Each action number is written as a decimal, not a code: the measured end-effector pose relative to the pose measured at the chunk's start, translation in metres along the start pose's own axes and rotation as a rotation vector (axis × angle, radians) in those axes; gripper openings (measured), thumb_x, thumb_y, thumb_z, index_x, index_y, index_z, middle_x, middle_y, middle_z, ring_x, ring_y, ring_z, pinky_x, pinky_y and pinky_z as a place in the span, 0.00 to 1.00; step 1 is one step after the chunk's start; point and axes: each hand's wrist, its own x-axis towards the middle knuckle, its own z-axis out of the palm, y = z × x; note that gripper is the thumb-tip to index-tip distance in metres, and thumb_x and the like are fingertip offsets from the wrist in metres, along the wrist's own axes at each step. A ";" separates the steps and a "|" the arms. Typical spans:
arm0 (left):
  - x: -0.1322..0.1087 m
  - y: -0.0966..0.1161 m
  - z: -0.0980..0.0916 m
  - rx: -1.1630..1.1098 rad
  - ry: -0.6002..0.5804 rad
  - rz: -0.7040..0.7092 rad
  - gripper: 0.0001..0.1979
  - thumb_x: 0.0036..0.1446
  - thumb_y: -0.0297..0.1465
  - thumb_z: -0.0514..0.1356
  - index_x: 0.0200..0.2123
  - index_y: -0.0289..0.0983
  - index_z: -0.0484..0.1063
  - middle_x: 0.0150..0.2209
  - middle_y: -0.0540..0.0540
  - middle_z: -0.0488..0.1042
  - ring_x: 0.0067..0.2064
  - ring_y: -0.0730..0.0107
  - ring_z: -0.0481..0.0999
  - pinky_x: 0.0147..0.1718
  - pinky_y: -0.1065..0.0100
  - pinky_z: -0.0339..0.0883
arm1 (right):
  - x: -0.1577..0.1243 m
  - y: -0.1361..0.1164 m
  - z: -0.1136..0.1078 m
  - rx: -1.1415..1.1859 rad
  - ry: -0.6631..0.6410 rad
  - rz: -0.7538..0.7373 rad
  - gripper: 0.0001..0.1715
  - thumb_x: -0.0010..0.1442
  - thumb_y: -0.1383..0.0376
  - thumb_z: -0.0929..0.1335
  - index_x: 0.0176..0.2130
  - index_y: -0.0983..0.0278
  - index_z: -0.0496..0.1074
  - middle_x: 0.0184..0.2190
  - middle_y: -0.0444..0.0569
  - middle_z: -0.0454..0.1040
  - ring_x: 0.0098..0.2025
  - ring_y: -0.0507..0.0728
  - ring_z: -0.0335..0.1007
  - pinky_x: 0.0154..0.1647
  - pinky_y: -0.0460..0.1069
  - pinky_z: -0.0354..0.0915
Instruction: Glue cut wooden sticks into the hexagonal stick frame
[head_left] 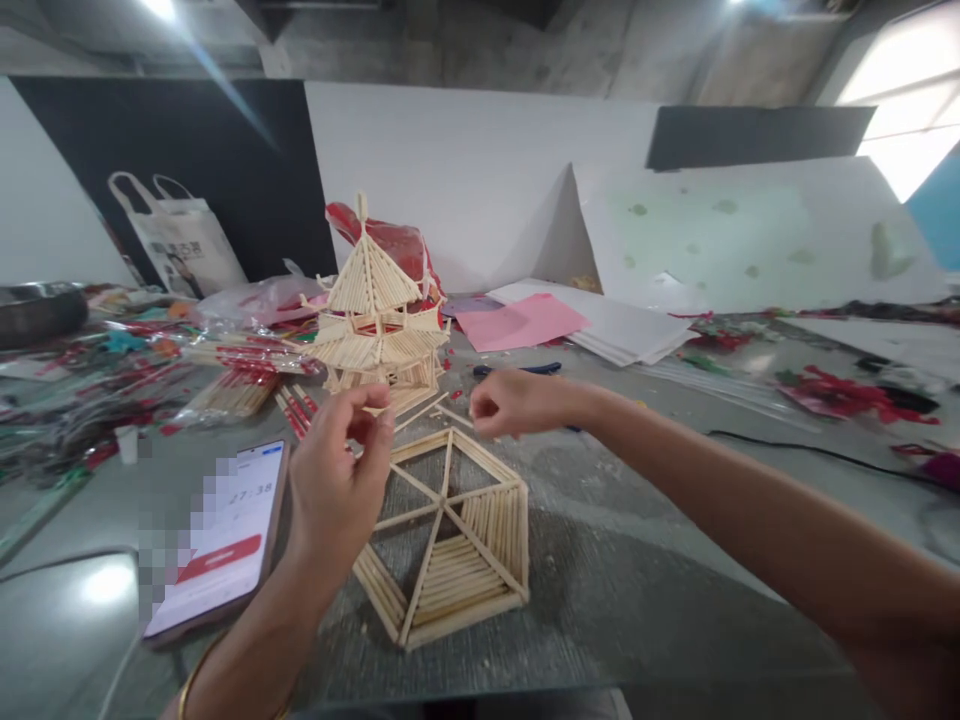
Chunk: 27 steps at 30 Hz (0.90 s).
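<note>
At the lower centre of the frame, a flat hexagonal frame of pale wooden sticks (442, 503) lies on the grey tabletop (600, 620). Its spokes meet in the middle; thin slats cover much of the right and bottom sections, a few line the outer edge of the lower-left one, and the upper ones are open.

Left of centre, over the frame's left side, is the left hand (341, 470). Its fingers curl inward, with a narrow gap between index fingertip and thumb; whether something thin sits there, I cannot tell. Just above the frame's top edge, the right hand (517, 400) is bent into a loose ring, index finger curled towards the thumb; its grip is too blurred to judge. Thin loose sticks (422, 412) show between the hands.

In the lower left, a dark-edged smartphone (225, 540) displays "27:38" above a red button whose lettering is unreadable; part of the screen is pixelated.

Beyond the hands, a tiered pagoda model of pale sticks (379, 340) stands upright at upper centre. Farther back, upper left, a white cloth tote bag (187, 245) bears dark characters, too small to read, above a printed figure.
</note>
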 end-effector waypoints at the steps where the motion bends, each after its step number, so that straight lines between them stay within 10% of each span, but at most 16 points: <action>1: 0.001 -0.001 0.001 0.034 -0.061 0.030 0.11 0.55 0.33 0.55 0.43 0.39 0.68 0.39 0.48 0.72 0.33 0.72 0.71 0.37 0.69 0.65 | -0.010 -0.001 0.003 0.066 -0.024 -0.045 0.08 0.49 0.67 0.63 0.27 0.67 0.70 0.19 0.44 0.69 0.21 0.49 0.64 0.20 0.42 0.57; 10: -0.001 -0.007 0.011 -0.026 -0.527 0.109 0.10 0.57 0.35 0.53 0.39 0.41 0.71 0.36 0.49 0.75 0.36 0.70 0.73 0.36 0.70 0.64 | -0.030 0.001 0.026 0.313 -0.011 -0.173 0.05 0.47 0.68 0.65 0.27 0.69 0.69 0.19 0.41 0.66 0.21 0.45 0.58 0.20 0.40 0.54; 21: 0.001 -0.007 0.008 -0.073 -0.531 -0.094 0.09 0.55 0.38 0.54 0.32 0.40 0.71 0.27 0.52 0.74 0.30 0.69 0.71 0.31 0.70 0.62 | -0.019 0.025 0.039 0.773 0.228 -0.195 0.19 0.53 0.56 0.67 0.39 0.70 0.72 0.29 0.47 0.73 0.21 0.45 0.61 0.18 0.41 0.57; 27: -0.003 -0.008 0.016 -0.224 -0.615 -0.179 0.11 0.55 0.38 0.54 0.33 0.38 0.70 0.25 0.52 0.71 0.28 0.72 0.69 0.29 0.71 0.62 | -0.017 0.007 0.062 0.714 0.408 -0.530 0.14 0.54 0.61 0.68 0.41 0.65 0.74 0.34 0.48 0.73 0.36 0.50 0.68 0.36 0.45 0.64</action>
